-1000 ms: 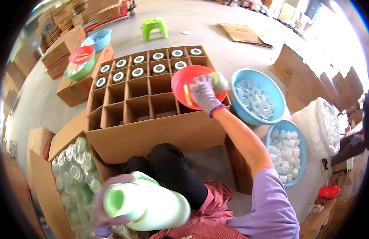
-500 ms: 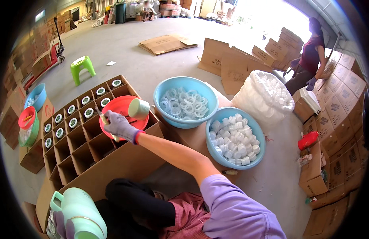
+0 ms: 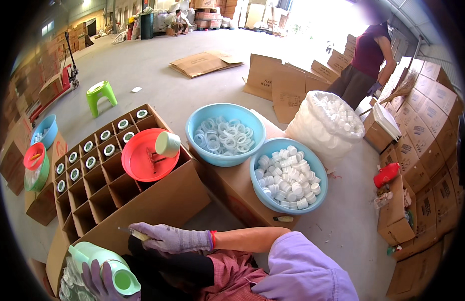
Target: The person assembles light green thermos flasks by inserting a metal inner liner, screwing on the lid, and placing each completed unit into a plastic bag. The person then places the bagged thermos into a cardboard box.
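A mint-green jug (image 3: 99, 261) lies tilted at the lower left, its round open end toward me. My left hand (image 3: 103, 281), in a purple glove, wraps round its side. My right hand (image 3: 175, 238), in a grey glove with a red cuff, is level with the jug, above my dark-trousered leg. Its fingers close on a small yellowish tube-like tool (image 3: 139, 235) with a thin tip pointing at the jug. Beyond stands a divided carton (image 3: 157, 193) with several lidded items in its far cells. On it rests a red basin (image 3: 137, 168) holding stacked pale-green cups (image 3: 167, 144).
Right of the carton, a blue basin (image 3: 192, 120) holds clear rings and another blue basin (image 3: 320, 195) holds white caps. A white sack (image 3: 313, 130) of caps stands behind. Stacked cartons (image 3: 418, 155) line the right; a person (image 3: 365, 60) stands near them. A green stool (image 3: 101, 95) is far left.
My right hand has come back from over the red basin to near the jug, still holding the tool. The jug has turned, showing its open end more. The person at right has moved.
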Action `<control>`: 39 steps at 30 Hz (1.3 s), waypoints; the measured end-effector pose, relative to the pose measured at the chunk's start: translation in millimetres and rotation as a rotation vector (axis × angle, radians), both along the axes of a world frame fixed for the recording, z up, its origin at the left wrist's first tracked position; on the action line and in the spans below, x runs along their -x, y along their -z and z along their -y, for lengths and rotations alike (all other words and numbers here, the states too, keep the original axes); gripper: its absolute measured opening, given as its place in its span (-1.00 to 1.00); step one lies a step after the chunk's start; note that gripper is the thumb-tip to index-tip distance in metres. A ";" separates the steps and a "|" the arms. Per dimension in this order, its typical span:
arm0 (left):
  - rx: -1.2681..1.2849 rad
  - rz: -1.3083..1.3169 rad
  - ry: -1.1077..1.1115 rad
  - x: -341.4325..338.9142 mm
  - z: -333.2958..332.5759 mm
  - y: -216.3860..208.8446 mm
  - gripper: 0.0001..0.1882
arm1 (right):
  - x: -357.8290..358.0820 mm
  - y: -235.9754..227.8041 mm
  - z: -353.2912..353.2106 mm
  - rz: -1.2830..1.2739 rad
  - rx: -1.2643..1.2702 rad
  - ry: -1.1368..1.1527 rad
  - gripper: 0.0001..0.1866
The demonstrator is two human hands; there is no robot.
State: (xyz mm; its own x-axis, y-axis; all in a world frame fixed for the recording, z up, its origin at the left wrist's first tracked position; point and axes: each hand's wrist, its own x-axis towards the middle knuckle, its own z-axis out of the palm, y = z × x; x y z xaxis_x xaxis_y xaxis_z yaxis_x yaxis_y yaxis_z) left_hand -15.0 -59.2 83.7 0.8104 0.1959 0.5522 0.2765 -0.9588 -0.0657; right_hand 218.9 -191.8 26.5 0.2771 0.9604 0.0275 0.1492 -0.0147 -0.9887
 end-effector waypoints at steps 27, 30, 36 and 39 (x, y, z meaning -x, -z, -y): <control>0.190 0.037 -0.262 -1.1 -11.0 40.0 -0.15 | 37.7 -6.8 -5.3 0.691 -0.161 -0.136 -0.78; 0.171 0.011 -0.265 -7.4 -3.9 39.3 -0.17 | 41.1 -6.8 -14.0 0.752 -0.103 -0.200 -0.78; 0.118 -0.001 -0.272 -14.3 3.8 42.7 -0.19 | 37.7 6.3 -22.4 0.790 -0.103 -0.239 -0.72; 0.111 0.005 -0.280 -13.0 2.1 44.0 -0.20 | 36.1 5.7 -27.3 0.975 -0.061 -0.222 -0.63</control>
State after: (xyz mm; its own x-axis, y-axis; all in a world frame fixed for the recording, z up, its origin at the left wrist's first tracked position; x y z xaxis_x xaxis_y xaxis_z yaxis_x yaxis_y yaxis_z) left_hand -2.0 -61.3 39.8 0.7138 0.4709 0.5184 0.5311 -0.8464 0.0375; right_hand 182.8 -164.6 20.8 -0.0778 0.9771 0.1983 0.8883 0.1582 -0.4312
